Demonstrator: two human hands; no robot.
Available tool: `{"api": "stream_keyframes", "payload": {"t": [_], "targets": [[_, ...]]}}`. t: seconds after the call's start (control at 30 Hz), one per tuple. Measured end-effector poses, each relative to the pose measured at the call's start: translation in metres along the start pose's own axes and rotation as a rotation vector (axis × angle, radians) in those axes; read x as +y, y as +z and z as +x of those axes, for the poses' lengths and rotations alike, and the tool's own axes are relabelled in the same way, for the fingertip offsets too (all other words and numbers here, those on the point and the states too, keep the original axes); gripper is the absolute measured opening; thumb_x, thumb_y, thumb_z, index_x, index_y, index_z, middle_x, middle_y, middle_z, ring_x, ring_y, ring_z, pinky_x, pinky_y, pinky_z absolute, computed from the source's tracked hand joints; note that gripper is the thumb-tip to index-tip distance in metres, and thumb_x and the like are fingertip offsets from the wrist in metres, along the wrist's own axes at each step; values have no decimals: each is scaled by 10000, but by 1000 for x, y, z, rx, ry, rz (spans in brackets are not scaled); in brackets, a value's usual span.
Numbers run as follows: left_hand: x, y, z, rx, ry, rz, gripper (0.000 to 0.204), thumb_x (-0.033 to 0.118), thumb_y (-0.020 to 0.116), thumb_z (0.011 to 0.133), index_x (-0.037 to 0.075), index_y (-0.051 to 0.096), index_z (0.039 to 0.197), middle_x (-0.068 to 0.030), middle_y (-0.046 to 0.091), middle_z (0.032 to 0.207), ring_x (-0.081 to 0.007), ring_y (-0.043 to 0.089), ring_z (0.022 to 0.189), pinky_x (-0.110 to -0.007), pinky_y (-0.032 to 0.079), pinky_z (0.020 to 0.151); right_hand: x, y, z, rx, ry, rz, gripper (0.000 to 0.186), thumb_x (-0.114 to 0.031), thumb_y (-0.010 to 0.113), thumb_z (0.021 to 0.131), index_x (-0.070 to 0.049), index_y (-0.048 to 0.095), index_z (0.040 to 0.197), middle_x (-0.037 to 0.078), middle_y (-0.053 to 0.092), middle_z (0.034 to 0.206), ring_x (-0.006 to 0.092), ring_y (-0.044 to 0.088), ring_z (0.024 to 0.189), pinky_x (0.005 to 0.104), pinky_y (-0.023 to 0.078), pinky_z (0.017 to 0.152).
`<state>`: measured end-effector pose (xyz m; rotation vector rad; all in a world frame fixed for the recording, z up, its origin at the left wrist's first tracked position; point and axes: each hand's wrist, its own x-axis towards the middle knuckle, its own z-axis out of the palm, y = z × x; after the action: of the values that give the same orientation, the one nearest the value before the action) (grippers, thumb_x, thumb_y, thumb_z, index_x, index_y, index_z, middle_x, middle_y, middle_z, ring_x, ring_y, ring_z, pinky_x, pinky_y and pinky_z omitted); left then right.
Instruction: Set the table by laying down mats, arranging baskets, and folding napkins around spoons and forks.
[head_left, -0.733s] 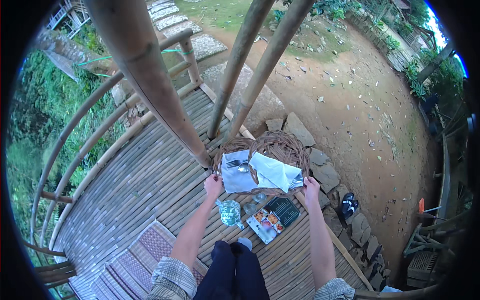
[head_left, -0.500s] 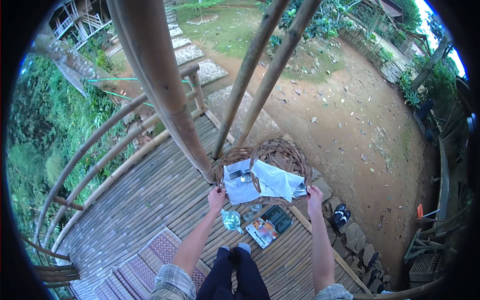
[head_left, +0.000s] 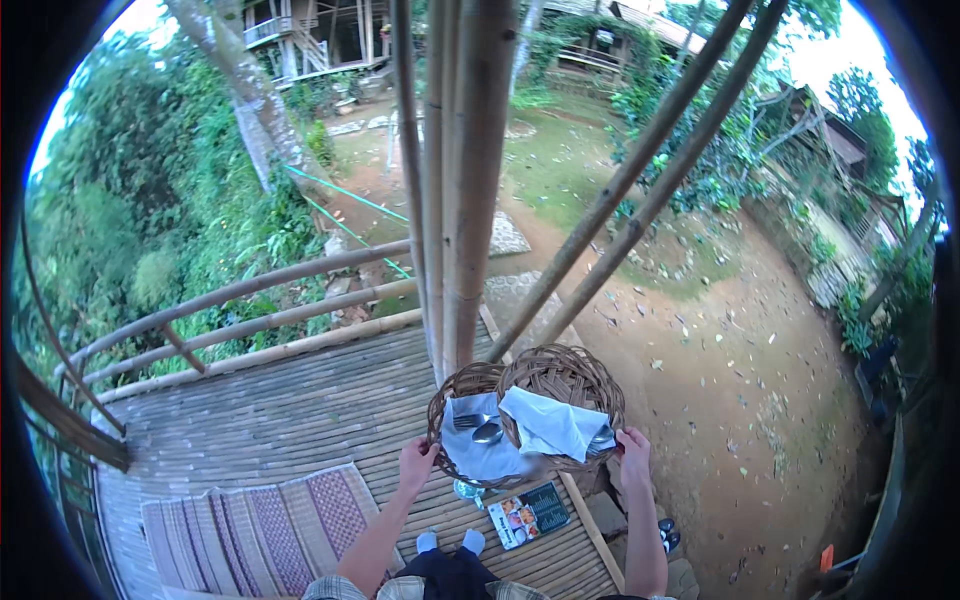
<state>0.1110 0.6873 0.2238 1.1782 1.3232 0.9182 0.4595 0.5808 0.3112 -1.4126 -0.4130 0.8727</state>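
Note:
My left hand (head_left: 418, 458) grips the rim of the left woven basket (head_left: 438, 415), and my right hand (head_left: 633, 448) grips the right woven basket (head_left: 560, 372), overlapping it. In the left basket lie a pale cloth (head_left: 482, 456), a fork (head_left: 470, 420) and a spoon (head_left: 487, 433). The right basket holds a folded white cloth (head_left: 540, 420) with silver cutlery (head_left: 603, 436) poking out. Below them on the bamboo floor lie a printed menu booklet (head_left: 530, 515) and a green-and-white teapot (head_left: 466, 491), mostly hidden by the baskets.
Bamboo posts (head_left: 480, 190) rise just in front of me, beside a curved railing (head_left: 250, 272). A patterned mat (head_left: 255, 520) lies at left. A dirt yard (head_left: 730, 400) with sandals (head_left: 668, 535) is right; foliage and wooden buildings (head_left: 300, 40) stand beyond.
The view has tilted up and swung left, bringing more buildings and foliage in. Both hands still hold the baskets, which now sit lower in the picture and hide more of the teapot.

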Motion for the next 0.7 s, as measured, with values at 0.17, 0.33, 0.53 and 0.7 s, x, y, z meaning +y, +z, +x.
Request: {"api": "stream_keyframes", "payload": {"t": [0.17, 0.33, 0.53, 0.7], "targets": [[11, -59, -44, 205, -16, -63, 112, 35, 510, 766, -38, 534, 847, -50, 574, 700, -96, 552, 596, -215, 461, 539, -7, 35, -16, -235, 9, -25, 14, -72, 514, 755, -65, 517, 743, -14, 510, 679, 71, 489, 610, 197, 396, 540], [-16, -137, -108, 495, 28, -50, 124, 64, 549, 737, -38, 544, 808, -56, 576, 663, -100, 551, 577, -218, 452, 525, -12, 97, -53, -424, 72, -62, 18, -72, 513, 757, -60, 514, 744, -21, 503, 669, 57, 480, 598, 176, 387, 527], [-44, -198, -213, 763, 62, -359, 144, 78, 575, 713, -41, 558, 793, -64, 585, 665, -92, 551, 572, -211, 444, 487, 34, 153, -110, -634, 107, 57, 18, -53, 508, 749, -59, 525, 752, -5, 533, 681, 69, 506, 582, 180, 421, 534], [-63, -240, -310, 1056, 17, -407, 129, 70, 575, 713, -39, 548, 777, -74, 579, 671, -104, 548, 558, -207, 438, 467, 61, 205, -179, -799, 216, -22, 25, -51, 519, 750, -55, 523, 726, -28, 489, 629, 47, 449, 515, 157, 370, 468]]}}
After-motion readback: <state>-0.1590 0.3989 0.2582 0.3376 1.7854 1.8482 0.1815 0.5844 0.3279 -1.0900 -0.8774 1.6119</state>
